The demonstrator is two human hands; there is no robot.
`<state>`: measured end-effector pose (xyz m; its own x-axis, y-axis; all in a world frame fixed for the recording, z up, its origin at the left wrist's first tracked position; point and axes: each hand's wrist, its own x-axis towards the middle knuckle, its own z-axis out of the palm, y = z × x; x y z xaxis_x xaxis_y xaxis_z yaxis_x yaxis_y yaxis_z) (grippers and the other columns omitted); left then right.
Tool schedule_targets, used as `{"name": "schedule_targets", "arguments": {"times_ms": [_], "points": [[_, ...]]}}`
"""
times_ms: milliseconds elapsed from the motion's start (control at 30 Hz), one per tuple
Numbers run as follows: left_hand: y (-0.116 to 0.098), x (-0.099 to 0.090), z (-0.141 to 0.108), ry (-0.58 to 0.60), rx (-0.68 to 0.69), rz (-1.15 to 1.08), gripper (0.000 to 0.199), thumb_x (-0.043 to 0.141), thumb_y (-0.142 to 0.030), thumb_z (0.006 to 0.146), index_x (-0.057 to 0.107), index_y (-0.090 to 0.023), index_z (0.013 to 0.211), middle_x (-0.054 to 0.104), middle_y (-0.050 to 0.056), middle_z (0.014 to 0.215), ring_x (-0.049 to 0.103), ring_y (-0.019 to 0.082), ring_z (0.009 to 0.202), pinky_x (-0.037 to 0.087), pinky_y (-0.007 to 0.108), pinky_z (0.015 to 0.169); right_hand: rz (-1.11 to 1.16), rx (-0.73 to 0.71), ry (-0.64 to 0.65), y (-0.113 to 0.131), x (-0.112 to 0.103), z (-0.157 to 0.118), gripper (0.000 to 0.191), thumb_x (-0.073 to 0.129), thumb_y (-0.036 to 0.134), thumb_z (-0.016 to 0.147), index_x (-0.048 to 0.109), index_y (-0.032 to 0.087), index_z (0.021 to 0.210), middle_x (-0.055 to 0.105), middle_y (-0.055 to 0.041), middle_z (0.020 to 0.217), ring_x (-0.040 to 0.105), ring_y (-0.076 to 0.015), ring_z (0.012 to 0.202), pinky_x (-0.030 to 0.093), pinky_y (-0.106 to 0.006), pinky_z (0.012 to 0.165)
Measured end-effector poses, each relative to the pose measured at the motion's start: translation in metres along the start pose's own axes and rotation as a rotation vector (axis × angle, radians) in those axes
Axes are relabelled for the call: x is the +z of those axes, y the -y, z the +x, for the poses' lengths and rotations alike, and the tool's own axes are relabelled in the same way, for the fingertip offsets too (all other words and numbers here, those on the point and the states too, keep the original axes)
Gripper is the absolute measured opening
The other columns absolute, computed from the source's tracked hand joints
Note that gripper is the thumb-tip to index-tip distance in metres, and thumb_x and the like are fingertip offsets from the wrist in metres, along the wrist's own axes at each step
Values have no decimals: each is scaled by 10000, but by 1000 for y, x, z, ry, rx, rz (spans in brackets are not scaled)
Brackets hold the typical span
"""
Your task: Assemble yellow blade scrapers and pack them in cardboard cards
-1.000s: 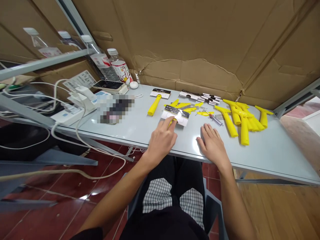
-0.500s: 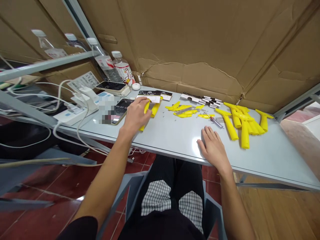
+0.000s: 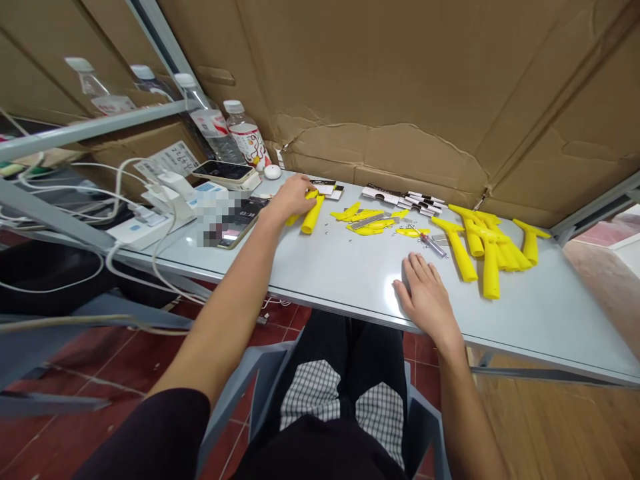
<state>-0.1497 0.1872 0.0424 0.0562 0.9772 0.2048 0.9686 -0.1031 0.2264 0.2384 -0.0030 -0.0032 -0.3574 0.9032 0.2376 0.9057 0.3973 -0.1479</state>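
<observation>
Moved since half a second ago: left hand (image 3: 294,198) goes farther back on the table, and the carded yellow handle (image 3: 293,219) goes with it, now just beside the second yellow handle (image 3: 313,217). Right hand (image 3: 424,291) stays flat near the front edge, fingers extended, holding nothing. Left fingers curl over the handle tops; can't tell how tight the grip is or whether it has let go.

Rest, big to small. Cardboard panel (image 3: 375,80) stands behind the grey table (image 3: 350,273). Cardboard box (image 3: 135,150) at left, white label on its side, contents hidden. Pile of yellow handles (image 3: 491,263) at right, overlapping. Front bottle (image 3: 249,141), capped, patterned label, upright; rear bottle (image 3: 213,130) leans beside it, capped. Liquid level unclear in both. White power strip (image 3: 145,229) has chargers plugged in. Dark phone (image 3: 225,171) lies on a white block; lit phone (image 3: 245,222) lies flat, partly blurred out. Printed cards (image 3: 400,198) sit in a row at back. Flat yellow parts and blades (image 3: 370,220) lie loose mid-table. Screwdriver (image 3: 433,244) near them. White round case (image 3: 273,172), shut, contents hidden. Screws (image 3: 351,241) scattered, tiny.
</observation>
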Motion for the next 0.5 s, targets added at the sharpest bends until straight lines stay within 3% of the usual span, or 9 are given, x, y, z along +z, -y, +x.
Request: {"name": "schedule_targets", "arguments": {"times_ms": [167, 333, 500], "points": [[7, -4, 22, 91, -69, 46, 533, 675, -332, 813, 761, -127, 1298, 676, 206, 1408, 588, 366, 1348, 439, 464, 1175, 3, 8, 19, 2, -3, 1, 635, 387, 421, 1117, 514, 27, 1598, 423, -229, 1726, 354, -367, 1644, 295, -576, 1341], [2, -13, 38, 171, -139, 85, 430, 694, -438, 837, 812, -169, 1151, 776, 173, 1180, 665, 391, 1214, 515, 477, 1060, -12, 12, 38, 2, -4, 0, 647, 378, 426, 1122, 509, 10, 1600, 420, -225, 1729, 352, -371, 1644, 283, -571, 1348], [-4, -8, 34, 183, -124, 164, 605, 709, -633, 847, 794, -122, 1159, 714, 236, 1305, 652, 428, 1243, 520, 503, 1052, 5, 16, 15, 3, -6, 0, 635, 391, 426, 1118, 521, 28, 1596, 426, -221, 1725, 362, -365, 1641, 299, -573, 1344]]}}
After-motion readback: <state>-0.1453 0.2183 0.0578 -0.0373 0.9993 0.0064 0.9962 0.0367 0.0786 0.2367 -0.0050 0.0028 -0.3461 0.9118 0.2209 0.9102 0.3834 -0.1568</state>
